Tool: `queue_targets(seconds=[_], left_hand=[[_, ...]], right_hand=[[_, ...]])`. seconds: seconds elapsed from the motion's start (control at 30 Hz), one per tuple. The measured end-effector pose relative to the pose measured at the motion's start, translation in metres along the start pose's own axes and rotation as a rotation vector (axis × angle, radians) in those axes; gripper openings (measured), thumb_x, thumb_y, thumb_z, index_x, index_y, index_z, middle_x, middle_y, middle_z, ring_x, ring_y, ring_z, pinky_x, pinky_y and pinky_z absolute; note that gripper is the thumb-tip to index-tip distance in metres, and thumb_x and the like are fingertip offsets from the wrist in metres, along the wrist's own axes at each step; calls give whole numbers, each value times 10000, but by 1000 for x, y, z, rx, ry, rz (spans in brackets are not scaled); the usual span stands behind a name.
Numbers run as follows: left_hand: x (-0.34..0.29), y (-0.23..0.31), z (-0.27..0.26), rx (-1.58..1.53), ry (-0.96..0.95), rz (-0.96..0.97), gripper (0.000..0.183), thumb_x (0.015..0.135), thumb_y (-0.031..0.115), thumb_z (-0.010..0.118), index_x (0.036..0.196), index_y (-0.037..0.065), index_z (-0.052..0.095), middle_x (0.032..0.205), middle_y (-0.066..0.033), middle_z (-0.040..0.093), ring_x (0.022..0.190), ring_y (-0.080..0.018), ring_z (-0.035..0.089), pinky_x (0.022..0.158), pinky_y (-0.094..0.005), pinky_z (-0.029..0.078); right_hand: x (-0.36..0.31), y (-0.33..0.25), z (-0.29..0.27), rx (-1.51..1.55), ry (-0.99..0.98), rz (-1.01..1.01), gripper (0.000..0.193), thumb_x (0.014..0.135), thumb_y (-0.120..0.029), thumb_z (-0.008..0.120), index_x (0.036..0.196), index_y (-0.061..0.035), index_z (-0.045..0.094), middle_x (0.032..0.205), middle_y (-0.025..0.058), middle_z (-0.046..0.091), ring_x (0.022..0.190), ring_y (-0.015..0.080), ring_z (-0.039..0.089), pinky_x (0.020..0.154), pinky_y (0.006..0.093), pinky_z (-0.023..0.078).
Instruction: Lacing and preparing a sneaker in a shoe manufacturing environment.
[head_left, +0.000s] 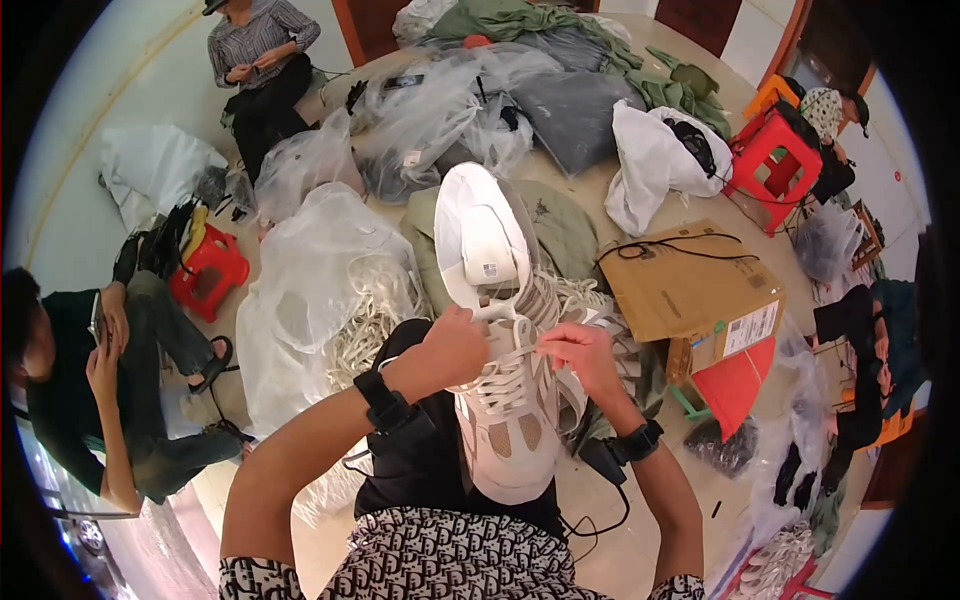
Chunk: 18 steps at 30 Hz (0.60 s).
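Across the lap | shoe lies toe-near, seemingly so its laces face upward | right hand pinches one lace end lightly | left hand curls alongside, grip hidden

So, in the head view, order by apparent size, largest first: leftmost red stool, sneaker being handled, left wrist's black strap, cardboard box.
1. Sneaker
2. Cardboard box
3. Leftmost red stool
4. Left wrist's black strap

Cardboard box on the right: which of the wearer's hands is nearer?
Right. The right hand, at the shoe's laces, is below and left of the box; the left hand is farther left, also by the laces.
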<state>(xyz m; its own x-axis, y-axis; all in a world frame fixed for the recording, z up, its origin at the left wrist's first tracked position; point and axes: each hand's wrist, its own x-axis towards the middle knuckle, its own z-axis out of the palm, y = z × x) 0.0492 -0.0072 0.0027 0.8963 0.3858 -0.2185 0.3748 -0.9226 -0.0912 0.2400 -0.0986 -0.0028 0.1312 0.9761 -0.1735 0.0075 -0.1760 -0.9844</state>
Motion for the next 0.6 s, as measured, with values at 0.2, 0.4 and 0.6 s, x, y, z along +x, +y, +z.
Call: queue_targets(seconds=[0.2,0.4,0.6], left_hand=[[6,-1,-3,-5,-202,-7,146,718,186,564,781,123,679,847,-17,611,866,-225,532,770,-369,352],[11,-5,-2,15,-239,2,135,715,180,557,776,131,667,785,1,622,848,-221,536,749,-375,342],[12,-2,-3,-12,-322,-48,131,704,186,559,751,136,669,798,-1,626,838,-218,531,737,-381,331]], right_hand=[[-2,9,-5,59,-13,-7,109,729,-41,595,794,37,636,653,29,597,499,58,496,470,187,383],[-2,13,-7,-44,-70,-75,101,726,-42,598,787,27,638,645,26,596,499,58,499,464,189,386],[-2,13,-3,-138,-89,-133,116,735,-86,600,781,13,639,653,45,596,536,89,532,509,220,412]])
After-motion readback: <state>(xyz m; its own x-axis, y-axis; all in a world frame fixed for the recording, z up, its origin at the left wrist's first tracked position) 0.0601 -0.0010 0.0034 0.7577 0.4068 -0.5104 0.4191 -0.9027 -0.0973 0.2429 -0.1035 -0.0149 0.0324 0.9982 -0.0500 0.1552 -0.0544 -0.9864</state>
